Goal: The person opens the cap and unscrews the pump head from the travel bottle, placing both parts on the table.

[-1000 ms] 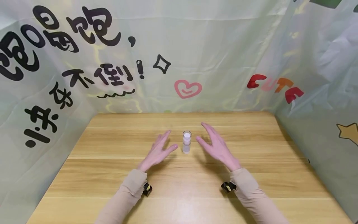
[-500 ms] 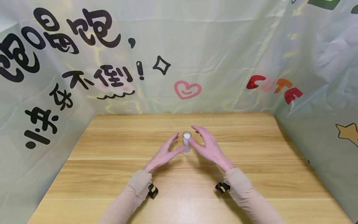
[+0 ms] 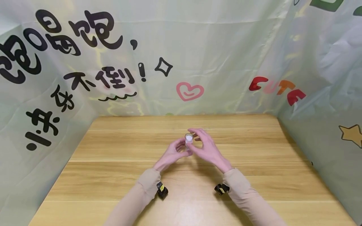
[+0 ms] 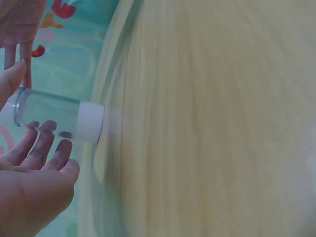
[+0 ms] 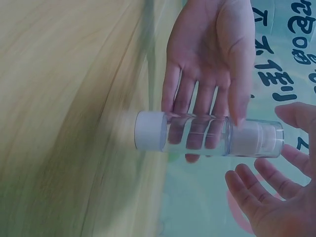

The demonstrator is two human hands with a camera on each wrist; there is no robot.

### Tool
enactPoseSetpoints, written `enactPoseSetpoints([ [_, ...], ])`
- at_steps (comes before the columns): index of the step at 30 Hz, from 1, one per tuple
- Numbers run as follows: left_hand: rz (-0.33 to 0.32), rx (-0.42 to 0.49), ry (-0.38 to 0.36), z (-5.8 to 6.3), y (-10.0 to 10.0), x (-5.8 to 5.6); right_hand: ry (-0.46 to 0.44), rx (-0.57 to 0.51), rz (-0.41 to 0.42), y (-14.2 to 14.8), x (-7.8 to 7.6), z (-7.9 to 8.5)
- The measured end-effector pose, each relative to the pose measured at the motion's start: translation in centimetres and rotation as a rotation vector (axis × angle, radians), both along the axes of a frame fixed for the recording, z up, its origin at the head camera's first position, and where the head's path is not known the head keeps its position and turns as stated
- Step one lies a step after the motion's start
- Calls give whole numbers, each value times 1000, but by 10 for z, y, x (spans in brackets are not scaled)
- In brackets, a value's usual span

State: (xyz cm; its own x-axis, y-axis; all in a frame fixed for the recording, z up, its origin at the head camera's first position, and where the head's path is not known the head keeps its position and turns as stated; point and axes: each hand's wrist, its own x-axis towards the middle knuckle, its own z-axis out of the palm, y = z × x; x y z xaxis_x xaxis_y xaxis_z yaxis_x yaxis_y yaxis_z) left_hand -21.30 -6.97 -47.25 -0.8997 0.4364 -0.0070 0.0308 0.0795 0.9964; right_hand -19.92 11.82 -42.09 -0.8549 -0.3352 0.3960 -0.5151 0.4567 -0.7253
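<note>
A small clear bottle (image 3: pixel 189 142) stands upright on the table between both hands. It has a white base (image 4: pixel 90 122) and, at the other end, a clear cap over a white part (image 5: pixel 254 138). My left hand (image 3: pixel 173 153) is around its lower body, fingers behind and thumb in front; whether they press on it I cannot tell. In the right wrist view, the left fingers show through the clear wall. My right hand (image 3: pixel 207 149) is by the cap, thumb and fingers (image 5: pixel 247 180) spread on either side with a gap.
The wooden table (image 3: pixel 118 175) stretches around both arms. Behind it and at the sides hang printed cloth walls (image 3: pixel 226 56) with lettering and a pink heart (image 3: pixel 190 91). Each wrist carries a small black camera (image 3: pixel 162 191).
Both hands have moved inward to the bottle from either side. The left fingers now lie around its lower body and the right ones beside its top. The bottle has stayed in place.
</note>
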Motion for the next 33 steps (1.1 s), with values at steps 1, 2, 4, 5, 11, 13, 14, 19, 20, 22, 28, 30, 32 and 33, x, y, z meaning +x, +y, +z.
enactPoseSetpoints([
  [1, -10, 7, 2, -1, 2, -1, 5, 2, 2, -1, 0, 0],
  [2, -21, 3, 19, -2, 3, -2, 7, 4, 5, -1, 0, 0],
  [4, -37, 5, 37, -4, 6, -4, 16, 14, 5, -2, 0, 0],
  [5, -41, 1, 45, -6, 7, -4, 17, 15, 4, -3, 0, 0],
  [11, -13, -21, 23, -10, 12, -8, 33, 30, 7, -4, 0, 1],
  [13, -4, -26, 14, -11, 13, -8, 43, 41, 6, -5, -1, 0],
  [14, -3, -26, 8, -12, 13, -9, 51, 50, 2, -5, -1, 0],
  [19, -27, 0, 3, -12, 14, -10, 74, 65, -3, -5, -2, -1],
  [20, -33, 1, 2, -12, 14, -10, 76, 67, -3, -6, -3, -2],
  [22, -44, -3, 12, -12, 15, -10, 76, 62, 3, -6, -3, -2],
  [28, -57, -36, 54, -10, 16, -9, 57, 52, 17, -7, -3, -2],
  [30, -64, -38, 75, -10, 16, -9, 49, 50, 18, -7, -3, -1],
  [32, -70, -35, 91, -10, 15, -9, 44, 49, 21, -6, -3, -1],
  [33, -73, -34, 95, -11, 15, -9, 44, 49, 21, -6, -3, -1],
])
